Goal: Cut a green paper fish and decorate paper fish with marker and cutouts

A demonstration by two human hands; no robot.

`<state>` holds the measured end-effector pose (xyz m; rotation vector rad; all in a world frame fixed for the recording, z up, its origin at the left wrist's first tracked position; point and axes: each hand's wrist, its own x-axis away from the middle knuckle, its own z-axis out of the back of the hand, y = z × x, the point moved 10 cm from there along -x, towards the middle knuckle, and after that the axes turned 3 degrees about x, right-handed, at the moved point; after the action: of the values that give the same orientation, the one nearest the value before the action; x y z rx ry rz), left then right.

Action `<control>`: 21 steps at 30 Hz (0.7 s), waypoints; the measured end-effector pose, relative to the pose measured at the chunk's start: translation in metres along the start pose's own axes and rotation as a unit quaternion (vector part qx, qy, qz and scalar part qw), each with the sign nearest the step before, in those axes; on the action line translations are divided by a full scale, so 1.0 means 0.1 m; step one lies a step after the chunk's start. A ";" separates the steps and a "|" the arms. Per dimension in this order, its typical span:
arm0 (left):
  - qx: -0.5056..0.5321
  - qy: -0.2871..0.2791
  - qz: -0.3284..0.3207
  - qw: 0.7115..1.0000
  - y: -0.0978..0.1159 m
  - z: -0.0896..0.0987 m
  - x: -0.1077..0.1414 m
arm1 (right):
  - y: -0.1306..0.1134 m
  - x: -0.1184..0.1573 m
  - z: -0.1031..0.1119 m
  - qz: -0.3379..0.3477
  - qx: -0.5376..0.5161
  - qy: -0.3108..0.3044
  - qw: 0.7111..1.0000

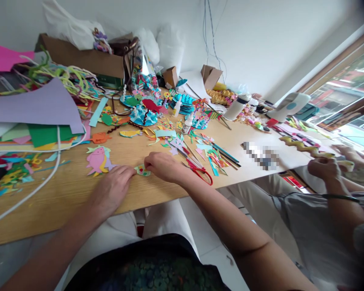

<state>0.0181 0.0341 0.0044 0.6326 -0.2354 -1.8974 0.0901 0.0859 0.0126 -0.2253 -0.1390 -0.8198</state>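
Note:
A small pale green paper cutout (pixel 143 170) with coloured dots lies on the wooden table between my hands. My left hand (pixel 115 188) rests on the tabletop, its fingers together and its fingertips at the cutout's left end. At the other end, my right hand (pixel 161 165) has curled fingers pinching the paper's edge. A pink paper fish (pixel 96 159), with yellow and purple pieces, lies just left of my left hand. Scissors (pixel 204 174) with red handles lie beyond my right wrist, partly hidden by the forearm.
Paper scraps (pixel 177 142), pencils (pixel 227 155) and a glue bottle (pixel 188 123) lie behind my hands. A white cable (pixel 59 155) crosses the left side near large purple paper (pixel 39 107). At right, a co-worker's hand (pixel 324 167) holds a yellowish wavy strip (pixel 305 148).

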 end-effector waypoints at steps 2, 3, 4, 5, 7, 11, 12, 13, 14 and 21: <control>-0.010 0.006 -0.010 1.000 0.01 0.00 0.01 | -0.01 -0.01 -0.02 0.006 0.005 -0.002 1.000; -0.014 0.008 -0.014 1.000 0.02 -0.01 0.02 | -0.02 -0.02 -0.02 0.011 0.007 0.000 1.000; -0.017 0.009 -0.017 1.000 0.02 -0.01 0.02 | -0.02 -0.03 -0.02 0.017 0.008 0.003 1.000; -0.018 0.009 -0.018 1.000 0.02 -0.01 0.03 | -0.03 -0.03 -0.03 0.023 0.009 0.006 1.000; -0.019 0.011 -0.018 1.000 0.01 -0.01 0.03 | -0.04 -0.04 -0.03 0.031 0.011 0.011 0.999; -0.015 0.016 -0.015 1.000 0.01 -0.01 0.04 | -0.04 -0.05 -0.04 0.033 0.017 0.012 0.999; -0.014 0.016 -0.014 1.000 0.00 -0.01 0.04 | -0.04 -0.05 -0.04 0.033 0.019 0.011 0.999; -0.015 0.015 -0.012 1.000 0.00 -0.01 0.04 | -0.04 -0.06 -0.04 0.032 0.021 0.009 0.999; -0.016 0.014 -0.012 1.000 -0.01 -0.02 0.04 | -0.04 -0.06 -0.04 0.030 0.023 0.006 0.999; -0.036 0.006 -0.026 0.999 -0.03 -0.07 0.05 | -0.07 -0.05 -0.03 0.016 0.045 -0.013 0.999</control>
<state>0.0184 0.0314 -0.0045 0.6069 -0.1441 -1.9425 0.0815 0.0842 0.0092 -0.1536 -0.1962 -0.7773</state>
